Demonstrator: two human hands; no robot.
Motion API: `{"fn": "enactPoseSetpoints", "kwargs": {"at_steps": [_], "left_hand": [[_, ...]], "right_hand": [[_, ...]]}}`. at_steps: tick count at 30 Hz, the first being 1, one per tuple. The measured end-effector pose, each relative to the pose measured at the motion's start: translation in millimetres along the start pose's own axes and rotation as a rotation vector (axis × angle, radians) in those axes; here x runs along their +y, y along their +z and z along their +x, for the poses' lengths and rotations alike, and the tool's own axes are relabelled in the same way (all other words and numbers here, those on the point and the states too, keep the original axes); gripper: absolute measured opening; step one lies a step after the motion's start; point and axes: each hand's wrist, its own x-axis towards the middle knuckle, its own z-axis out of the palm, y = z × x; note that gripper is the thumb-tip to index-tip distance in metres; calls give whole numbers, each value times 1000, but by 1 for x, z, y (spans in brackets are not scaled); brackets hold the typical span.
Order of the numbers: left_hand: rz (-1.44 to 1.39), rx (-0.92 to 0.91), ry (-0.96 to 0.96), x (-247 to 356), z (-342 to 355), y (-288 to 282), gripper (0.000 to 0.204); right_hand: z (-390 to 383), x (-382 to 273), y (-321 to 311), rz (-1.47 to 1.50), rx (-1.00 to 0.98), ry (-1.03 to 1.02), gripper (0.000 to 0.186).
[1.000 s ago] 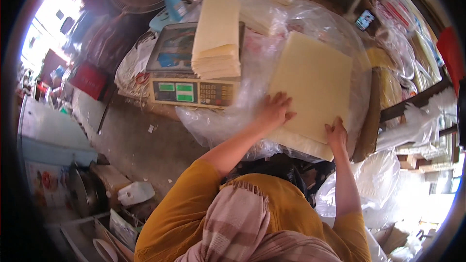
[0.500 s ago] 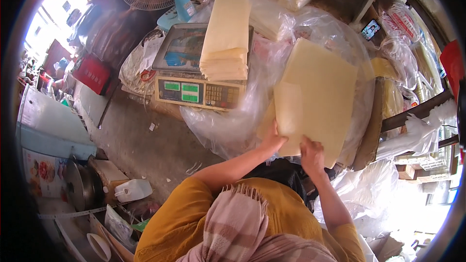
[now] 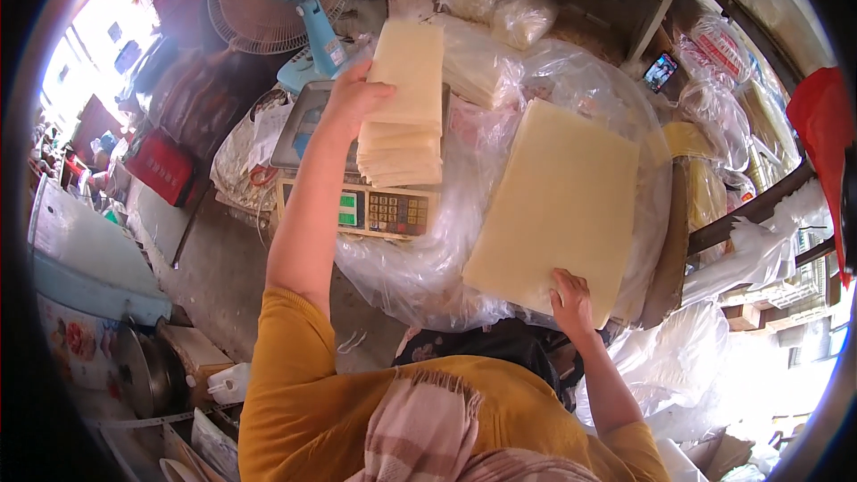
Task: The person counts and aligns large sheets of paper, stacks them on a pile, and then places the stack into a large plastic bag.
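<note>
My left hand (image 3: 353, 103) grips the left edge of a stack of folded cream sheets (image 3: 406, 107), its thumb across the top and its other fingers partly hidden. That stack lies on the pan of a digital scale (image 3: 388, 214), whose display my forearm partly covers. To the right, a large flat cream sheet (image 3: 558, 201) lies on clear plastic film. My right hand (image 3: 573, 303) rests at the sheet's near edge with its fingers stretched over the paper.
A blue fan (image 3: 308, 13) stands behind the scale at the far left. Clear plastic wrap (image 3: 402, 272) spreads around the scale and sheet. A lit phone (image 3: 661, 71) leans at the far right, near bagged goods. A metal pan (image 3: 147, 370) sits low at the left.
My left hand has gone from the large sheet to the stack on the scale. The sheet's left part, raised before, now lies flat. My right hand has loosened its closed hold.
</note>
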Motion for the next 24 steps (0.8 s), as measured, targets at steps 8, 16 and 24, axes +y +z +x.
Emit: {"fn": "enactPoseSetpoints", "kwargs": {"at_steps": [8, 16, 24], "left_hand": [[32, 457, 119, -41, -51, -31, 43], [-226, 387, -264, -97, -112, -81, 27], [-536, 176, -519, -113, -111, -36, 50]], "right_hand": [[4, 13, -1, 54, -40, 2, 36], [11, 0, -10, 111, -16, -9, 31], [8, 5, -2, 84, 28, -31, 32]]}}
